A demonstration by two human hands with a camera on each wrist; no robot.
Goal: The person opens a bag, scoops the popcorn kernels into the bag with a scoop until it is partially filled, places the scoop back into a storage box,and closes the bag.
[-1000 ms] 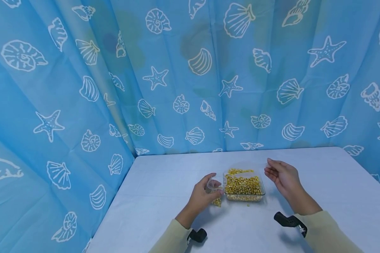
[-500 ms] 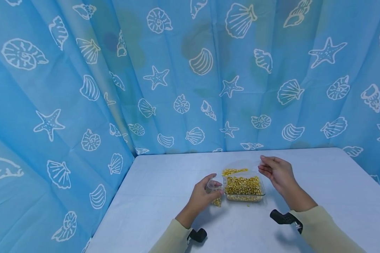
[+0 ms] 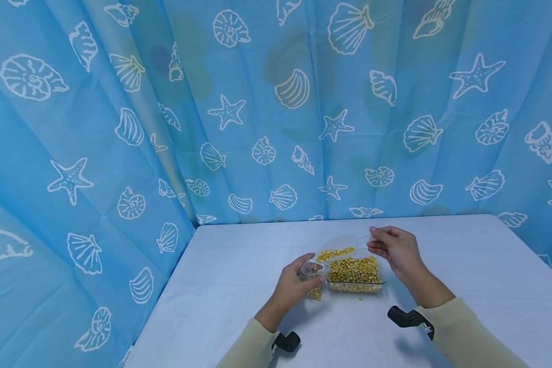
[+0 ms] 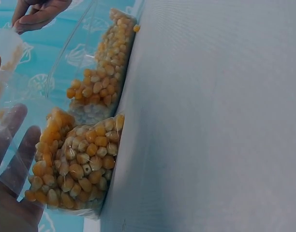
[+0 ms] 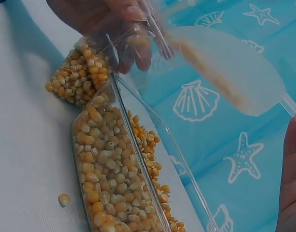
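Note:
My left hand (image 3: pixel 291 287) holds a clear plastic bag (image 4: pixel 87 164) by its top, with fingers and thumb around the open mouth. Corn kernels fill the bag's lower part, which sits at the tabletop. With thumb and fingertips, my right hand (image 3: pixel 397 250) pinches the thin handle of a translucent scoop (image 5: pixel 252 65). A row of kernels lies in the scoop, which is raised above the far side of a glass container (image 3: pixel 384 282). In the right wrist view, the scoop's front end overlaps the bag's mouth. The container, right beside the bag, is heaped with corn kernels (image 3: pixel 351 268).
One stray kernel (image 5: pixel 64 199) lies on the white tabletop (image 3: pixel 239 255) in front of the container. Behind the table hangs a blue curtain (image 3: pixel 257 102) printed with shells and starfish. Each wrist wears a black camera mount (image 3: pixel 405 317).
My right hand has moved left with the scoop and its kernels, bringing the scoop's front closer to the bag's mouth. My left hand and the bag have stayed almost still.

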